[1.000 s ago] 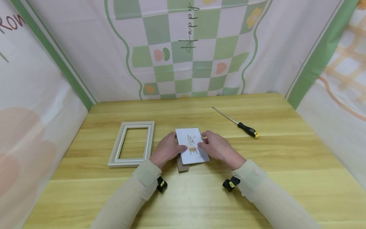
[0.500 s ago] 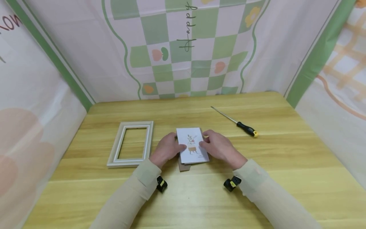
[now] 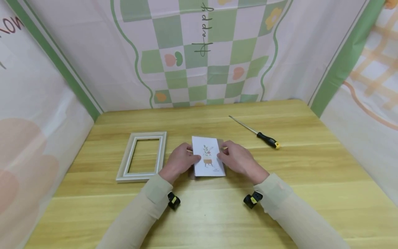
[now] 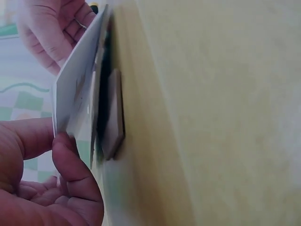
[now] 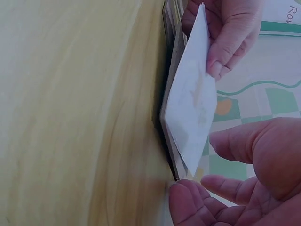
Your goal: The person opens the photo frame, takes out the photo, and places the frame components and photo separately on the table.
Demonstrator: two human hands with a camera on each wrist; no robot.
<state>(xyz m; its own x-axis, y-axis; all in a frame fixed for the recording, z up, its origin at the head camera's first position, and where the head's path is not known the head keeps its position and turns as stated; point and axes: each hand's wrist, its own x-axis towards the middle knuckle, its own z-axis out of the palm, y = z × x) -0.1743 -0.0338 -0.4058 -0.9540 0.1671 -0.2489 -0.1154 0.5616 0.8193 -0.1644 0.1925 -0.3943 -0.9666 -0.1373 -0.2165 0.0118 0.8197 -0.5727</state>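
A white card point(image 3: 205, 152) printed with a potted plant is at the table's middle, tilted up on its left side. My left hand point(image 3: 180, 159) pinches its left edge between thumb and fingers. Beneath the card lies a thin backing board point(image 5: 170, 101), with a gap between them. A brown flat piece point(image 4: 114, 115) sticks out under the board and looks like a frame's stand. My right hand point(image 3: 237, 157) is at the right edge; in the right wrist view its thumb stands off the card and its fingertips are at the board's corner. The board's underside is hidden.
An off-white picture frame point(image 3: 123, 165) without a panel lies left of my left hand. A screwdriver point(image 3: 267, 139) with a black and yellow handle lies at the back right. Printed curtains point(image 3: 214, 86) stand behind the wooden table point(image 3: 202, 221).
The card's left side has lifted off the board and the card has shifted slightly away from me. The brown piece below shows less. Frame and screwdriver have stayed put.
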